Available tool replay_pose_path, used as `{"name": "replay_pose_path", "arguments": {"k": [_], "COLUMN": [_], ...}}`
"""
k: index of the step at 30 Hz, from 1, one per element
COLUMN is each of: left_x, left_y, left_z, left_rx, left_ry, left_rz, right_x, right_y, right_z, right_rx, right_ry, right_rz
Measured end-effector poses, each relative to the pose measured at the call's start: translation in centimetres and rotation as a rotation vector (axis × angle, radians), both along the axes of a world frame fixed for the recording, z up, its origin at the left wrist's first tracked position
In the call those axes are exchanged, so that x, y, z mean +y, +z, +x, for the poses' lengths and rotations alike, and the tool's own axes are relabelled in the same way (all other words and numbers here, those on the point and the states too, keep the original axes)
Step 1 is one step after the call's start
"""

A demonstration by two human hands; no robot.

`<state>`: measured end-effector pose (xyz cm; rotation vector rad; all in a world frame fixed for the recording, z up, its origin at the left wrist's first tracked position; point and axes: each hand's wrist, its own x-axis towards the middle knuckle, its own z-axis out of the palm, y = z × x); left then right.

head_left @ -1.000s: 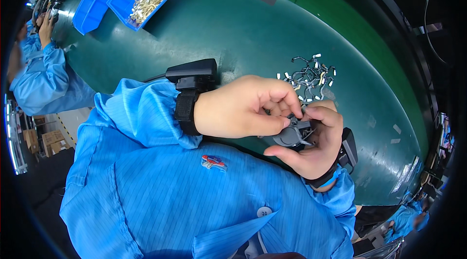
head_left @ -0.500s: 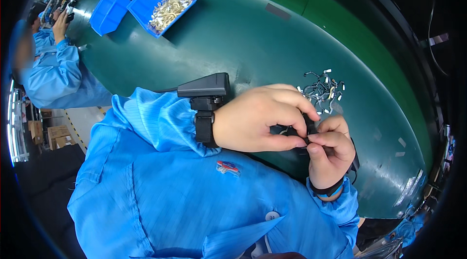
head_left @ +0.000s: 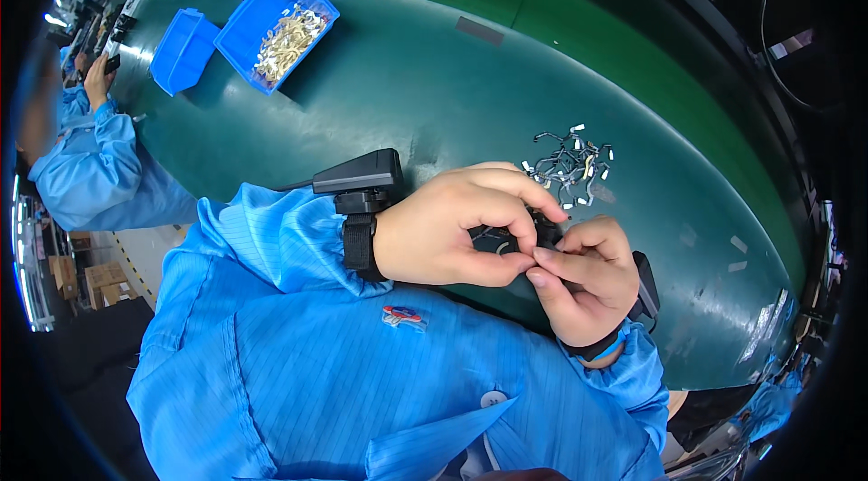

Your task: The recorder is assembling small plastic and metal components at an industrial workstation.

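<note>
My left hand [head_left: 457, 230] curls its fingers round a small black part [head_left: 546, 230], mostly hidden, whose exact kind I cannot make out. Against the tip of its thumb and forefinger, my right hand [head_left: 592, 280] presses its own fingertips in a pinch. Whatever lies in that pinch is too covered to see. Just beyond the hands, a loose pile of short dark cables with white connectors [head_left: 571, 165] lies on the green table [head_left: 389, 74]. Each wrist wears a black strap, and a black box-shaped device [head_left: 360, 175] sits on the left one.
At the far left stands a blue bin [head_left: 280, 42] heaped with small pale cable pieces. Beside it is a second blue bin [head_left: 185, 51]. A co-worker in blue [head_left: 90, 165] works at the table's left end. Clear scraps [head_left: 737, 250] lie at the right.
The whole view has shifted, so the table and bins sit lower and more to the left. The fingertips of both hands now meet in a tighter pinch, and the black part shows less between them.
</note>
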<state>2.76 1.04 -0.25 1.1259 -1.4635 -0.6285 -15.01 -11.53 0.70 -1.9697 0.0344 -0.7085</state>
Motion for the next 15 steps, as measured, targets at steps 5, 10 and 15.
{"name": "replay_pose_path", "arguments": {"k": [5,10,15], "left_x": [-0.02,0.05,0.11], "left_y": [0.16,0.18,0.53], "left_z": [0.09,0.39,0.95], "left_rx": [0.014,0.036,-0.02], "left_ry": [-0.005,-0.015,0.063], "left_rz": [0.027,0.048,0.005], "right_x": [-0.03,-0.42,-0.5], "right_y": [0.03,-0.06,-0.36], "right_z": [-0.08,-0.09,-0.6], "right_rx": [0.022,-0.013,-0.018], "right_ry": [-0.012,0.011,-0.001], "right_rz": [0.02,0.027,0.156]}}
